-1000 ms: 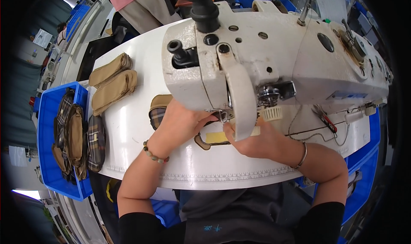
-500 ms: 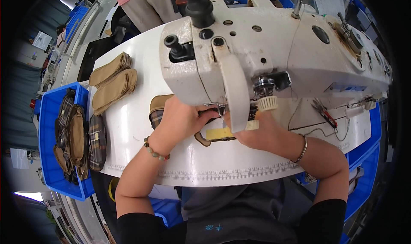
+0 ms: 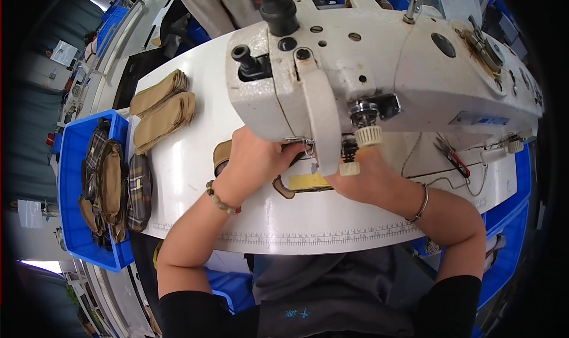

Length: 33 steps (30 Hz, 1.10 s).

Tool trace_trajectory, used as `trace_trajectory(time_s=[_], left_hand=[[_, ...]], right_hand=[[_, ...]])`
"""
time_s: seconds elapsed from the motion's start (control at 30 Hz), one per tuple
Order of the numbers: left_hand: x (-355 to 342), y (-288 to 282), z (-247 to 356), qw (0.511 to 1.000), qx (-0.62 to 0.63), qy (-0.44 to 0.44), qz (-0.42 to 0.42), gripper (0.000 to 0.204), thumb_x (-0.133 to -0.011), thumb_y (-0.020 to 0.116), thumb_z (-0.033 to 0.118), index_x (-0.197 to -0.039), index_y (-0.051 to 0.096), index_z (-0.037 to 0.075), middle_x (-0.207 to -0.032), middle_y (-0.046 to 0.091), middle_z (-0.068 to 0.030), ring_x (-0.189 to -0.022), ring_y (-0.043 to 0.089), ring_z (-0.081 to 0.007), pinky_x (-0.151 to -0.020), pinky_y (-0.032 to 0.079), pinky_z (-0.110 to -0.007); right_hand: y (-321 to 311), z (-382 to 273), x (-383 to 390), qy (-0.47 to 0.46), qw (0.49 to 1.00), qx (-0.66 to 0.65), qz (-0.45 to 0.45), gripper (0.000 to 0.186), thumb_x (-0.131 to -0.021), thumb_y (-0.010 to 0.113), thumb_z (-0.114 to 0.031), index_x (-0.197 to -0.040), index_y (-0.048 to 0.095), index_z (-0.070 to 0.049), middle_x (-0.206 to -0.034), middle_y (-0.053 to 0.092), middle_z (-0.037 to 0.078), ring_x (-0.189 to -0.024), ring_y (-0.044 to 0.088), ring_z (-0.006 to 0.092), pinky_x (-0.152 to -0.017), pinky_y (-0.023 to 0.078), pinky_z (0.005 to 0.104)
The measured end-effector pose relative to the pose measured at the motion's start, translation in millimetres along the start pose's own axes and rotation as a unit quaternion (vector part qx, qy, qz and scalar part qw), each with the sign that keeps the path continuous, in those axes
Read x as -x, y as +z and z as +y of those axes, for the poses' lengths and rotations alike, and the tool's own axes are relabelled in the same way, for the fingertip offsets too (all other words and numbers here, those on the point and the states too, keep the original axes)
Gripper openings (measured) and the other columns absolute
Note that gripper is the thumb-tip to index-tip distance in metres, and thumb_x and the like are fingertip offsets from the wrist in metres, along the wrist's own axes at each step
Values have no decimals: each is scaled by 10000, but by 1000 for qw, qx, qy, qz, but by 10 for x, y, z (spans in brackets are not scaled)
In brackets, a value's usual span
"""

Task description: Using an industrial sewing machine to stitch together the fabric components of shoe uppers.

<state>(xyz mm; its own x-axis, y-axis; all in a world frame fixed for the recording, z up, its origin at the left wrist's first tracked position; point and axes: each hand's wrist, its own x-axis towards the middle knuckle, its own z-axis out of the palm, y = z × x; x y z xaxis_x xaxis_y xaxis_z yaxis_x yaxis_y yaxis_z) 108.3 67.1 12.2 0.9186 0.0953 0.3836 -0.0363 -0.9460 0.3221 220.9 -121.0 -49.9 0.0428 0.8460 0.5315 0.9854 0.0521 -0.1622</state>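
My left hand (image 3: 252, 160), wearing a bead bracelet, pinches a dark-edged fabric piece (image 3: 293, 153) left of the needle and presser foot (image 3: 305, 145) of a white sewing machine (image 3: 432, 83). My right hand (image 3: 361, 181), with a metal bangle, is curled right of the foot; its fingertips are hidden behind the machine, so what they grip is unclear. Near both hands lies a yellow strip (image 3: 302, 181) with a brown piece (image 3: 283, 187) beside it. A tan and plaid piece (image 3: 222, 152) shows behind my left hand.
Two stacks of tan pieces (image 3: 163, 124) lie left. A blue bin (image 3: 70, 160) holds plaid and tan pieces beside the table (image 3: 195, 101). Red-handled snips (image 3: 459, 166) and a loose cord lie right, near another blue bin (image 3: 504, 255). A person's legs (image 3: 210, 6) stand behind the table.
My left hand has shifted slightly up and right toward the foot. My right hand has moved a little upward, its fingertips disappearing behind the machine's knobs.
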Motion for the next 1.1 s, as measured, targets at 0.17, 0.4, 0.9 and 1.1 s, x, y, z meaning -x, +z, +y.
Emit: trace_trajectory(time_s=[0.17,0.4,0.9,1.1], left_hand=[[-16,-9,4,999,-31,5,6,301,-729,807,244,-999,727,139,-812,698,-67,-729,668,-290,-610,523,-403],[-22,29,-23,998,-62,29,12,277,-731,786,227,-988,733,138,-798,694,-70,-706,665,-296,-594,521,-406],[68,43,86,996,-1,-88,2,234,-720,841,178,-838,713,22,-753,693,-87,-638,667,-227,-599,535,-329],[151,187,-32,991,89,-99,-21,239,-746,831,138,-882,711,-18,-820,719,-101,-689,667,-173,-619,536,-299]], right_hand=[[-23,4,-33,-7,1000,21,-2,19,-683,663,-128,-691,662,-111,-635,573,62,-562,612,237,-497,485,382],[-6,30,-4,-1,1000,0,-25,96,-686,674,-151,-615,624,-111,-632,568,77,-561,613,246,-499,485,383],[-177,-72,-44,-105,992,-45,-59,305,-785,609,-127,-1073,671,-51,-646,569,65,-508,586,219,-449,466,364],[-214,-143,-68,-135,991,-20,2,323,-748,623,-129,-1053,681,-41,-662,544,23,-505,574,165,-454,449,326]])
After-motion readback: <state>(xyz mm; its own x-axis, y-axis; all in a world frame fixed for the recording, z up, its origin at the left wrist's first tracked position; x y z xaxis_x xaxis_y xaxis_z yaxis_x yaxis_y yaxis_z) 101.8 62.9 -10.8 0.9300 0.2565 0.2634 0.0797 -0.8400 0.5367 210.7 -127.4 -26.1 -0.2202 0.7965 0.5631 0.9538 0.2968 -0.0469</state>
